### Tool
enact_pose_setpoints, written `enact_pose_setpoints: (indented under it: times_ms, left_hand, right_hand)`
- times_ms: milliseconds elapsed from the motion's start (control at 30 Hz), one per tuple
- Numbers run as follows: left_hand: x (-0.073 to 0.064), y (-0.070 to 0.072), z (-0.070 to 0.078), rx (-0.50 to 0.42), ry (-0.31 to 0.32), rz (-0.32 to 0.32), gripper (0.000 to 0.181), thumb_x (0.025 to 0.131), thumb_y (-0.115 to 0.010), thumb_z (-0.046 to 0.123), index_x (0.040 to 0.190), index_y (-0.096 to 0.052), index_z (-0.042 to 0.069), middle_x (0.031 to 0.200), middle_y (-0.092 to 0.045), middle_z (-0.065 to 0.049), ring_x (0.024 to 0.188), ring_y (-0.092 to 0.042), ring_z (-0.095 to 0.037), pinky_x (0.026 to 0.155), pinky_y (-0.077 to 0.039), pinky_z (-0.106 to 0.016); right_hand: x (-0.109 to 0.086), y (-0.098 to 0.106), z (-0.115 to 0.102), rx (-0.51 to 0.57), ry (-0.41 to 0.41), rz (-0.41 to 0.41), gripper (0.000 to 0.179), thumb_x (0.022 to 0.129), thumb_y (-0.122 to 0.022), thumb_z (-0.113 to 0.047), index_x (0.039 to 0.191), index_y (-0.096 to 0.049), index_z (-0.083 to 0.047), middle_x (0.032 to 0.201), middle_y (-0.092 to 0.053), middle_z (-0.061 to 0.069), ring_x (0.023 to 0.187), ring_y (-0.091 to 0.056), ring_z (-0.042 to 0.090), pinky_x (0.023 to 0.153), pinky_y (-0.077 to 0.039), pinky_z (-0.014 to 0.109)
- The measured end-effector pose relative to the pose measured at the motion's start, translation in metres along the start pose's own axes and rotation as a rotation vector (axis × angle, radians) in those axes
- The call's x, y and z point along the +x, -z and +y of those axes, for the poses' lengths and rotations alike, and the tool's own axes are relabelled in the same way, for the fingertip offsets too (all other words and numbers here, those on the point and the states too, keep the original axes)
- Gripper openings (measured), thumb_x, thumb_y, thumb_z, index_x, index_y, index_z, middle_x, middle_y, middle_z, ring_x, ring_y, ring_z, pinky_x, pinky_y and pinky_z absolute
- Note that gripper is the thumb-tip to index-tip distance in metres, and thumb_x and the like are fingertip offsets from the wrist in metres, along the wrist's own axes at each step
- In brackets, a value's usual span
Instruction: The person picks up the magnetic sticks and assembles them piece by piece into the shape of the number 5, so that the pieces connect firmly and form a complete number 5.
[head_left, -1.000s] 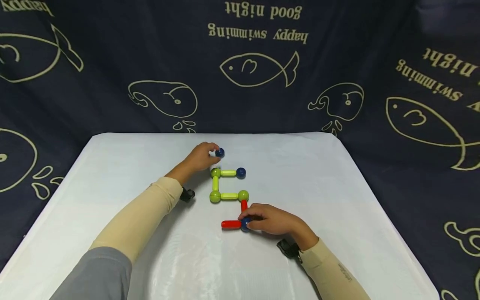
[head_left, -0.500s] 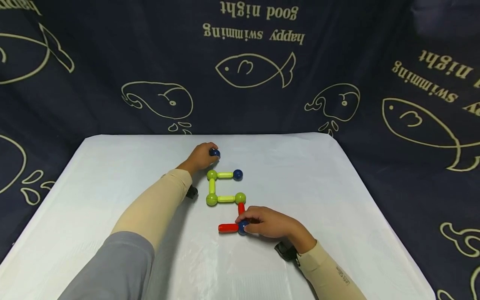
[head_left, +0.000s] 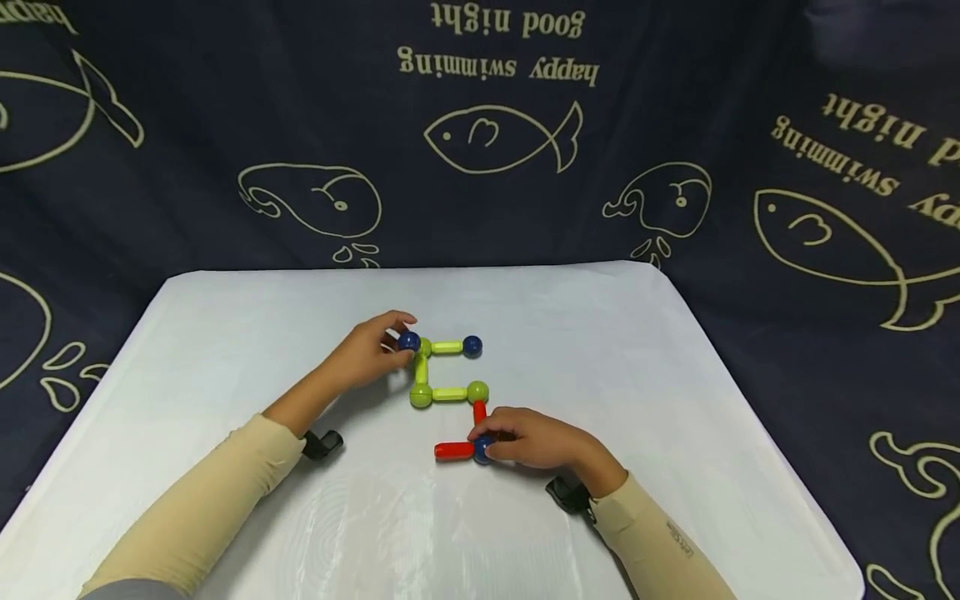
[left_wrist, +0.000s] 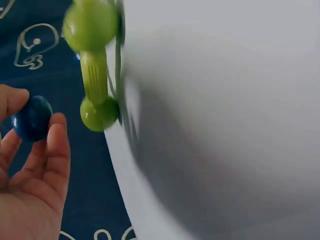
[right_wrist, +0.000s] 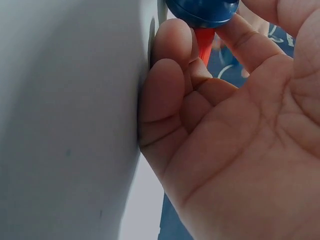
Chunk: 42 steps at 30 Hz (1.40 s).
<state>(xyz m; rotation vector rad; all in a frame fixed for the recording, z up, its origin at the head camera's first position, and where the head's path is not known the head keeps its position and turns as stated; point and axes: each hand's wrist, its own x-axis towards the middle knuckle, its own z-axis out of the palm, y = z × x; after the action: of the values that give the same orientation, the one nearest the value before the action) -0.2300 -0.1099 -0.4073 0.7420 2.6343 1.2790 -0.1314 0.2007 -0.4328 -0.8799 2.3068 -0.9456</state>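
Observation:
My left hand [head_left: 366, 352] pinches a blue ball [head_left: 408, 342] between thumb and fingers, and the left wrist view shows this blue ball [left_wrist: 33, 119] held at the fingertips. In the head view it overlaps the far-left green ball [head_left: 425, 347] of a magnetic stick-and-ball figure. Yellow-green sticks [head_left: 450, 393] and green balls [head_left: 422, 395] form the figure's far part, ending in another blue ball [head_left: 472, 346]. At its near end, my right hand [head_left: 538, 438] grips a blue ball [right_wrist: 202, 11] that joins two red sticks [head_left: 453, 451]. The right fingers partly hide the upper one.
The figure lies on a white-covered table [head_left: 600, 367]. Behind the table hangs a dark blue cloth [head_left: 517, 225] printed with fish, whales and lettering. Black wrist cameras [head_left: 322, 444] sit beneath both wrists, close over the tabletop.
My left hand has brought its blue ball from beyond the figure back toward me and leftward, to the far-left green ball. The right hand keeps its grip; the head view has shifted slightly.

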Motion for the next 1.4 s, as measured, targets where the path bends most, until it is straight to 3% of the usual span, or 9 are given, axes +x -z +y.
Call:
enact_pose_setpoints:
  times_ms: [100, 233, 433, 567, 767, 1000, 1400]
  left_hand:
    - [-0.022, -0.004, 0.002, -0.124, 0.053, -0.045, 0.044, 0.091, -0.070, 0.011, 0.132, -0.058, 0.007, 0.116, -0.064, -0.010, 0.095, -0.064, -0.023, 0.079, -0.052, -0.036]
    - [-0.044, -0.011, 0.008, -0.231, 0.131, -0.093, 0.034, 0.090, -0.071, 0.012, 0.123, -0.062, 0.008, 0.106, -0.066, -0.007, 0.085, -0.062, -0.020, 0.071, -0.049, -0.034]
    - [-0.071, -0.026, 0.021, -0.210, 0.123, -0.184, 0.030, 0.088, -0.074, 0.011, 0.115, -0.060, 0.007, 0.086, -0.059, -0.003, 0.069, -0.053, -0.013, 0.058, -0.042, -0.026]
    - [-0.084, -0.037, 0.027, -0.215, 0.130, -0.206, 0.030, 0.088, -0.074, 0.012, 0.114, -0.060, 0.006, 0.075, -0.054, -0.001, 0.066, -0.050, -0.012, 0.057, -0.040, -0.025]
    - [-0.093, -0.050, 0.027, -0.124, 0.117, -0.173, 0.028, 0.086, -0.076, 0.016, 0.110, -0.064, 0.007, 0.074, -0.056, 0.001, 0.068, -0.051, -0.013, 0.061, -0.042, -0.025]
    - [-0.100, -0.058, 0.025, -0.083, 0.068, -0.161, 0.026, 0.085, -0.077, 0.014, 0.108, -0.065, 0.008, 0.077, -0.058, 0.003, 0.073, -0.054, -0.012, 0.064, -0.044, -0.025]
    - [-0.107, -0.058, 0.023, -0.090, 0.094, -0.146, 0.028, 0.084, -0.079, 0.018, 0.107, -0.066, 0.009, 0.079, -0.059, 0.003, 0.074, -0.055, -0.012, 0.065, -0.044, -0.025]
  right_hand:
    - [0.000, 0.001, 0.002, -0.004, -0.010, 0.007, 0.024, 0.099, -0.061, -0.022, 0.121, -0.067, -0.027, 0.098, -0.056, -0.010, 0.090, -0.052, 0.012, 0.080, -0.043, 0.030]
    - [-0.001, 0.003, 0.004, -0.002, -0.014, 0.013, 0.023, 0.098, -0.061, -0.022, 0.120, -0.067, -0.027, 0.098, -0.056, -0.010, 0.091, -0.052, 0.013, 0.080, -0.043, 0.031]
    - [0.000, 0.005, 0.003, -0.007, -0.004, 0.013, 0.023, 0.098, -0.061, -0.021, 0.120, -0.067, -0.025, 0.097, -0.057, -0.009, 0.089, -0.052, 0.013, 0.080, -0.044, 0.031]
    - [0.001, 0.005, 0.002, -0.003, -0.003, 0.019, 0.024, 0.098, -0.061, -0.020, 0.120, -0.067, -0.024, 0.097, -0.057, -0.009, 0.089, -0.052, 0.013, 0.080, -0.043, 0.031]
    - [0.001, 0.005, 0.000, -0.006, -0.004, 0.021, 0.024, 0.098, -0.061, -0.020, 0.121, -0.067, -0.022, 0.097, -0.057, -0.008, 0.090, -0.052, 0.013, 0.080, -0.043, 0.031]
    - [-0.001, 0.004, -0.001, -0.004, -0.016, 0.014, 0.026, 0.098, -0.061, -0.021, 0.123, -0.068, -0.023, 0.099, -0.057, -0.009, 0.091, -0.052, 0.014, 0.081, -0.044, 0.032]
    - [0.003, -0.001, -0.004, 0.001, -0.011, 0.006, 0.028, 0.099, -0.061, -0.023, 0.126, -0.068, -0.023, 0.099, -0.058, -0.009, 0.089, -0.052, 0.013, 0.079, -0.043, 0.031]
